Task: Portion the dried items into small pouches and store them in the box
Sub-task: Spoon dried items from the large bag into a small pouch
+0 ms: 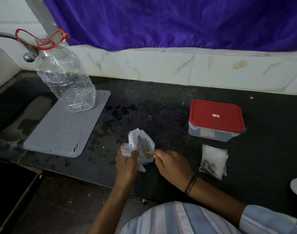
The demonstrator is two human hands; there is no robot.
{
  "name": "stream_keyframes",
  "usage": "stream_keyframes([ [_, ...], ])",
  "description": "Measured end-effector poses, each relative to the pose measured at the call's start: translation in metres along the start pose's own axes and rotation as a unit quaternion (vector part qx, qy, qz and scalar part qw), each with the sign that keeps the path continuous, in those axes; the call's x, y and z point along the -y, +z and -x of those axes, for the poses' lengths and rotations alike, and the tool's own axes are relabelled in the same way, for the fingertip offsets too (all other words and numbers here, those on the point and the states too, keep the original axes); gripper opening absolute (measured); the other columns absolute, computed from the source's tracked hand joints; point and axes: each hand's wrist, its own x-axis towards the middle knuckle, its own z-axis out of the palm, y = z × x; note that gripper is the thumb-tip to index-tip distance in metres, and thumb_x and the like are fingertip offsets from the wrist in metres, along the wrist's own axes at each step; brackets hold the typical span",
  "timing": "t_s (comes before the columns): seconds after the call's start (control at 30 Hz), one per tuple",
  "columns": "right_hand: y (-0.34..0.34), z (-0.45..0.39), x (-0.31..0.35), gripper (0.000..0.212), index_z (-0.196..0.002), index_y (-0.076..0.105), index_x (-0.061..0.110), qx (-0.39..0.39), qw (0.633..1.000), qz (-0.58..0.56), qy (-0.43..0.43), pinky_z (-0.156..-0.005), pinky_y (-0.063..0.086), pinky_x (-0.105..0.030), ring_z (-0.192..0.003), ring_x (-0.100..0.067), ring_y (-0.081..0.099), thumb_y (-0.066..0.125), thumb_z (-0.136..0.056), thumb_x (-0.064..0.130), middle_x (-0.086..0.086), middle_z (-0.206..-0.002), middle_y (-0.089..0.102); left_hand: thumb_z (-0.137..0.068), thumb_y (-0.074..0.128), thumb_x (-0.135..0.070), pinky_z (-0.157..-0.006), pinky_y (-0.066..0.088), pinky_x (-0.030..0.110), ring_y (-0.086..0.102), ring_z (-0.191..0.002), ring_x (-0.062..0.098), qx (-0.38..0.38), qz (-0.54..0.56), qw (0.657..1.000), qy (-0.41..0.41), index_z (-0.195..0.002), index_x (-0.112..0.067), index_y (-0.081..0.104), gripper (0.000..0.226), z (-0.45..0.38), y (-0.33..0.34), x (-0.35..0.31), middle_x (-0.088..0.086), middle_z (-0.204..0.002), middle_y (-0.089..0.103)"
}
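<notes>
Dark stone surface (161, 105) under a purple curtain (169, 21) and pale tiled wall, and we sweep from the left: one sink (18, 114) with a tap (29, 55), then one grey ribbed mat (65, 129) carrying a single clear plastic bottle (66, 78) with a red handle loop, upright at the mat's far corner. Centre front now: the left hand (126, 163) is clenched around the neck of one clear plastic bag (141, 146), holding it upright just above the surface, mouth gaping. The right hand (171, 163) comes in from the side, thumb and fingertips pinched on something small and tan at the bag's opening; what it is cannot be told. A dark thread band sits on that wrist, striped sleeve behind. Further right, one box (215, 130) with its red lid (216, 115) shut; there is a small label on the lid and another on the front wall, both too small to read. Just in front of the box lies a small stack of clear pouches (212, 162), the count unclear, dark pieces showing in one.
</notes>
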Motion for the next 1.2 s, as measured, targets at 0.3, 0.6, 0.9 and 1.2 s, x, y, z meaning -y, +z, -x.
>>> stream_keyframes([
  [0.3,0.011,0.007,-0.006,0.019,-0.107,0.067,0.023,0.012,0.978,-0.174,0.118,-0.072,0.056,-0.027,-0.078,-0.004,0.066,0.05,-0.098,0.025,0.008,-0.088,0.072,-0.09,0.058,-0.04,-0.104,0.04,0.051,0.045,-0.124,0.038,-0.057,-0.184,0.981,0.014,-0.137,-0.01,0.047,0.057,-0.008,0.02,0.006,0.016,-0.133,0.05],
  [0.6,0.011,0.007,-0.009,0.019,-0.098,0.07,0.021,-0.006,0.948,-0.247,0.203,-0.075,0.056,-0.02,-0.079,0.004,0.066,0.052,-0.096,0.019,0.012,-0.085,0.073,-0.092,0.054,-0.029,-0.079,0.056,0.052,0.064,-0.092,0.026,-0.04,-0.091,0.993,0.068,-0.092,-0.034,0.051,0.006,-0.016,0.013,0.013,0.004,-0.099,0.064],
  [0.9,0.019,0.005,-0.016,0.016,-0.094,0.069,0.026,0.006,0.959,-0.189,0.211,-0.067,0.058,-0.031,-0.069,-0.003,0.066,0.053,-0.096,0.027,0.009,-0.079,0.071,-0.096,0.064,-0.016,-0.069,0.056,0.036,0.066,-0.09,0.019,-0.001,-0.019,0.987,0.157,-0.103,-0.026,0.058,0.014,-0.01,0.005,0.011,0.006,-0.102,0.065],
  [1.2,0.02,0.012,-0.014,0.022,-0.105,0.066,0.004,0.023,0.815,-0.462,0.351,-0.06,0.055,-0.025,-0.068,-0.015,0.066,0.045,-0.101,0.01,-0.012,-0.084,0.074,-0.081,0.064,-0.019,-0.087,0.056,0.047,0.067,-0.101,0.028,0.061,0.017,0.99,0.126,-0.112,-0.02,0.062,0.031,-0.017,-0.001,0.022,0.008,-0.107,0.069],
])
